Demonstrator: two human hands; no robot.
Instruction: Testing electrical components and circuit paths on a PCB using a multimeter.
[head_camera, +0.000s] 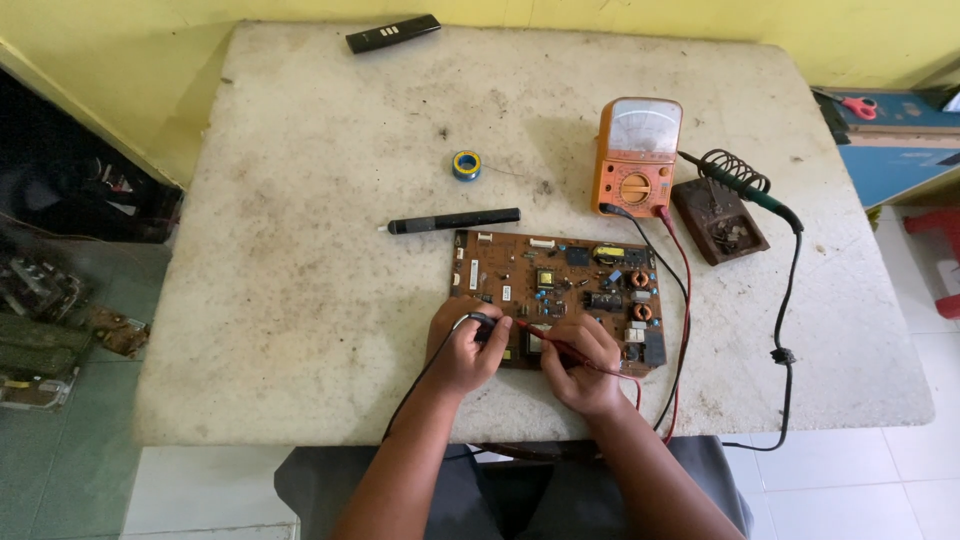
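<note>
Low in the frame's centre, the left hand (466, 350) fingers grip a black probe (483, 323) on the brown circuit board (560, 290). The right hand (585, 365) fingers pinch a red probe (548, 340) beside it.

Hands (520, 355) hide probe tips; circuit board (560, 290) parts too small.

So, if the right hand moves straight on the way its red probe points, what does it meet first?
Probably the left hand: the right hand aims its red probe up-left across the circuit board, toward the left fingers; depth is unclear.
</note>
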